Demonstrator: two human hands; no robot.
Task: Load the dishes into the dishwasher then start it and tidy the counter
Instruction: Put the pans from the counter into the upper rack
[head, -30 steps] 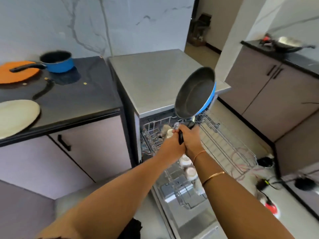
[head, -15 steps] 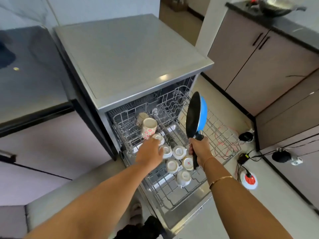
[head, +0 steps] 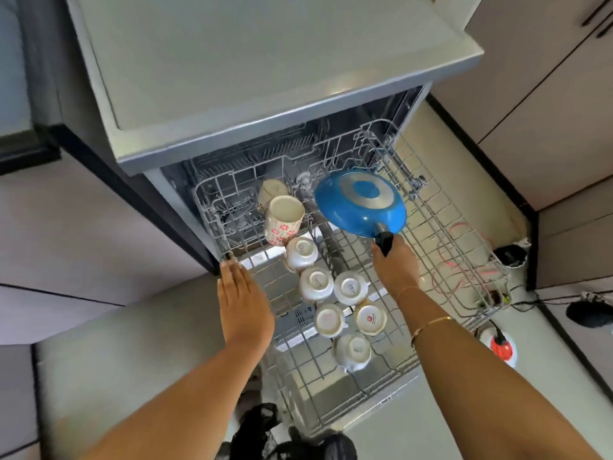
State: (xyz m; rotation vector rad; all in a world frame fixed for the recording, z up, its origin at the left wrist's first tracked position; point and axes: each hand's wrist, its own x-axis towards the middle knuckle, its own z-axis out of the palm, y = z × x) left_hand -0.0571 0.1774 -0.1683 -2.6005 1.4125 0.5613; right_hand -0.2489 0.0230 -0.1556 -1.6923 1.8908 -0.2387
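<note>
A blue frying pan (head: 361,204) lies upside down over the pulled-out upper rack (head: 431,227) of the open dishwasher (head: 265,78). My right hand (head: 394,263) grips its black handle. My left hand (head: 243,300) hovers flat, fingers straight, at the rack's left edge, holding nothing. A floral mug (head: 283,220) lies on its side at the rack's back left. Several white cups (head: 316,283) stand upside down in the rack's middle.
Grey cabinets (head: 547,111) close in on the right. On the floor to the right lie cables and a red and white plug block (head: 499,345). The dark counter edge (head: 30,151) juts out at the left. The dishwasher door (head: 331,403) lies open below the rack.
The pan has turned from upright on its edge to face down over the rack's back. My left hand has drawn back from the cups to the rack's left edge. The view has tilted down.
</note>
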